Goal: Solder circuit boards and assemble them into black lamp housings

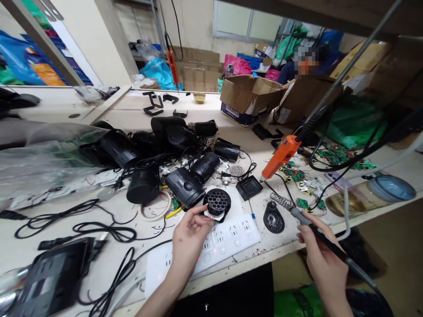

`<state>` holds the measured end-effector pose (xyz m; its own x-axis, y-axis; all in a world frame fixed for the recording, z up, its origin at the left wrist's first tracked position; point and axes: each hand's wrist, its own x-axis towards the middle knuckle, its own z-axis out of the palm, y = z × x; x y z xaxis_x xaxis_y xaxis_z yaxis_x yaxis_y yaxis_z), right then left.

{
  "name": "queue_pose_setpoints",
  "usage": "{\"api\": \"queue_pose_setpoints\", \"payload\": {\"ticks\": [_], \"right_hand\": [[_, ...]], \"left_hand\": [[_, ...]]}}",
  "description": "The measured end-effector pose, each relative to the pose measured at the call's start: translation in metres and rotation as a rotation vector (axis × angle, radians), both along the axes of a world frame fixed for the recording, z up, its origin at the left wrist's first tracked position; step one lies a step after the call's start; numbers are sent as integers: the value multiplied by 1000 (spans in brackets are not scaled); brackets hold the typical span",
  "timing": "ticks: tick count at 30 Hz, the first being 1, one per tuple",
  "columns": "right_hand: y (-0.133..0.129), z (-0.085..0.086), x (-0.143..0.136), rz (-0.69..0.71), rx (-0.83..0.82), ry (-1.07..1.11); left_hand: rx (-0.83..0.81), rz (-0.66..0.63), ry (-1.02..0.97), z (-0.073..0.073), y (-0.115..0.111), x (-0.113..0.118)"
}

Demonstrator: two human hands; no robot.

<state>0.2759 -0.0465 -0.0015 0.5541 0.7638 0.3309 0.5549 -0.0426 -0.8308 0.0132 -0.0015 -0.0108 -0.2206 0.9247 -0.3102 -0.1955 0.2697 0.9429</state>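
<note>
Room lies left of the right hand's fingers [319, 222], above the power strip [243, 234], but a hanging orange tool [280, 157] blocks beyond them.

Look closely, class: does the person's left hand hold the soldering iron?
No, the soldering iron is in the right hand.

soldering iron [332, 246]: tip hidden at spring coil [279, 199] | black housing [49, 277]: cut off below | co-worker's head [309, 59]: pixelated

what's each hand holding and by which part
The right hand holds a soldering iron by its handle; whether the left hand grips anything cannot be told.
</note>
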Motion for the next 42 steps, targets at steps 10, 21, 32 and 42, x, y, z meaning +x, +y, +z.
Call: {"api": "queue_pose_setpoints", "payload": {"ticks": [10, 21, 32, 42], "right_hand": [[-44, 36, 3, -185, 144, -54], [-15, 11, -84, 361, 99, 264], [-1, -1, -98, 426, 68, 151], [-3, 0, -101, 412, 58, 171]], "left_hand": [[25, -30, -68, -3, 0, -1], [29, -2, -23, -7, 0, 0], [15, 3, -37, -7, 1, -1], [23, -11, -31, -4, 3, -1]]}}
